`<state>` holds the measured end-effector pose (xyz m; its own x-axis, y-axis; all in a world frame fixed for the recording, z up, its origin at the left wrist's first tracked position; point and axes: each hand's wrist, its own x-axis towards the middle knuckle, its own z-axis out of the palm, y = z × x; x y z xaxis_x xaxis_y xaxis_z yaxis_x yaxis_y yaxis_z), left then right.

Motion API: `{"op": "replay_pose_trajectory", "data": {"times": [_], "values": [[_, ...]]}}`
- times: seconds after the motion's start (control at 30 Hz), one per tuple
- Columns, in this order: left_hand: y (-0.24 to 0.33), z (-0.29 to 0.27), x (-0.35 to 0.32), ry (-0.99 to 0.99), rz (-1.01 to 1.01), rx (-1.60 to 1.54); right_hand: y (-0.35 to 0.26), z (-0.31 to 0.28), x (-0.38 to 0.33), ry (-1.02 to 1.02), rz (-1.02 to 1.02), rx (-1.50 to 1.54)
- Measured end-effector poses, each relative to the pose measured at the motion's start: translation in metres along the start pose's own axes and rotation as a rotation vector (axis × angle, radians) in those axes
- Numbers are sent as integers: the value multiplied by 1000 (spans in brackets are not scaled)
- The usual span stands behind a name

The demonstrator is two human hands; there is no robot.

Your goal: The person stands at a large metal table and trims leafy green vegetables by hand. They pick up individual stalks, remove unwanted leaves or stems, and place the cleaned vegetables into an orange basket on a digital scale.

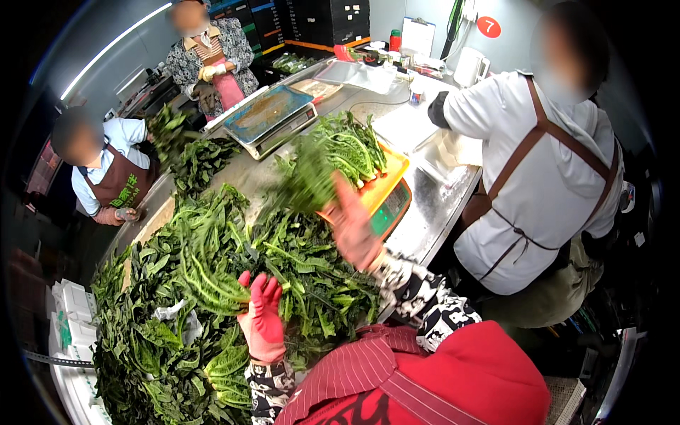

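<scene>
My left hand (263,322), in a pinkish-red glove, is raised over the heap of dark leafy greens (156,333), fingers spread upward. The pale stem ends of a bunch of greens (212,287) lie against its palm side. Smeared by motion, my right hand (352,225) reaches up beside the orange tray (389,177); a blurred bunch of leafy greens (312,177) is in its grip. More greens (354,152) rest in that tray, stems toward me. Under the tray is a scale with a lit green display (386,216).
A second flat scale (273,113) stands farther back on the metal table (443,205). A co-worker in white (545,170) is close on the right; two others (117,170) stand across at the left and back. White foam boxes (74,304) are at the left.
</scene>
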<state>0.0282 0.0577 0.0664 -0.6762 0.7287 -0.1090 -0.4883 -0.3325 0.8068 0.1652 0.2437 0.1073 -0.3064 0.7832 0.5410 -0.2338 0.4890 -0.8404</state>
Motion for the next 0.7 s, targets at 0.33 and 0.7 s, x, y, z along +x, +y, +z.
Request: {"op": "replay_pose_trajectory", "data": {"times": [0.33, 0.7], "values": [[-30, -2, 1, 33, -76, -15, 193, -124, 119, -32, 345, -1164], [-54, 13, 9, 36, -158, -9, 291, -174, 138, -70, 236, -922]]}}
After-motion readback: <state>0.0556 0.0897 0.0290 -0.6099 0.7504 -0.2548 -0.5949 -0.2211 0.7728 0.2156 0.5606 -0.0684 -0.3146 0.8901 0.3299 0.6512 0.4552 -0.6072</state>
